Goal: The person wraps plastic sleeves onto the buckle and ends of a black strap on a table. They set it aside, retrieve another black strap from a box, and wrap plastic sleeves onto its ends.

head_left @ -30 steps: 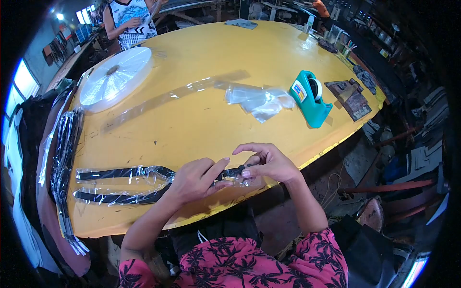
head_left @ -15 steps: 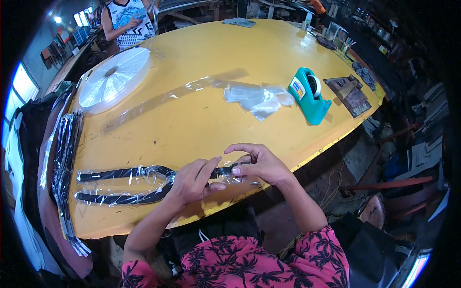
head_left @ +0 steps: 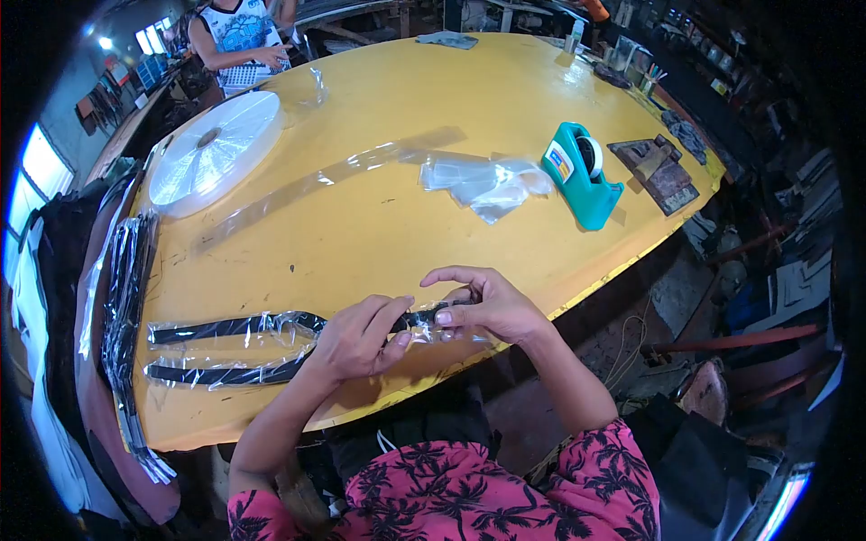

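- Yellow table (head_left: 379,239) is filling a dim workshop, its curved near edge running in front of a person in a pink, palm-printed shirt (head_left: 433,491).
- Across the far left side, a second person (head_left: 242,45) is standing in a patterned sleeveless top.
- One big roll of clear film (head_left: 239,153) is lying flat at the table's left.
- Below it, a bundle of wrapped black strips (head_left: 129,311) is hugging the left edge.
- Near the front edge, a wrapped black strap (head_left: 230,371) is lying forked into two lengths, its other end reaching between the worker's fingers.
- Beyond, a long clear strip (head_left: 302,187) is stretching diagonally over the tabletop.
- Loose clear sleeves (head_left: 492,187) are sitting just beside a teal tape dispenser (head_left: 586,194).
- To its right, a dark, worn slab (head_left: 663,176) is resting.
- Left hand (head_left: 361,338) is gripping the strap past its fork.
- Right hand (head_left: 492,311) is pinching the end, index finger arching clear; the two hands are working close together but not touching.
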The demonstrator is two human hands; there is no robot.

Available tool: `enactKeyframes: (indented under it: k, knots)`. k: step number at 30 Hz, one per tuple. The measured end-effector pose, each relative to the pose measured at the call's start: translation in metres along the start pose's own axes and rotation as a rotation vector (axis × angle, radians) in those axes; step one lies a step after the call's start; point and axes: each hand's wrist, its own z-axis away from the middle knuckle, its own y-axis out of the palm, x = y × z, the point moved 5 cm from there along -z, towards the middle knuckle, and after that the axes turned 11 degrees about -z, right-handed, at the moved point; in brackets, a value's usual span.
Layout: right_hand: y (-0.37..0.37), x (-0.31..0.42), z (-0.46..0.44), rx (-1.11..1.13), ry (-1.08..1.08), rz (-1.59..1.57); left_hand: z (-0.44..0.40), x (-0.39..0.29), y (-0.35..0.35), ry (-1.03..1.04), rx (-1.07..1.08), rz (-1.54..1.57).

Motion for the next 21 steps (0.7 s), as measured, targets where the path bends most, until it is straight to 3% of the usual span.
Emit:
enactKeyframes:
  k: [7,21]
  knots:
    - [-0.001,0.007,0.001,-0.018,-0.093,0.160,0.003,0.005,0.003,-0.077,0.041,0.050]
    - [0.010,0.011,-0.003,0.000,-0.040,0.097,0.007,0.001,0.009,-0.091,0.050,0.085]
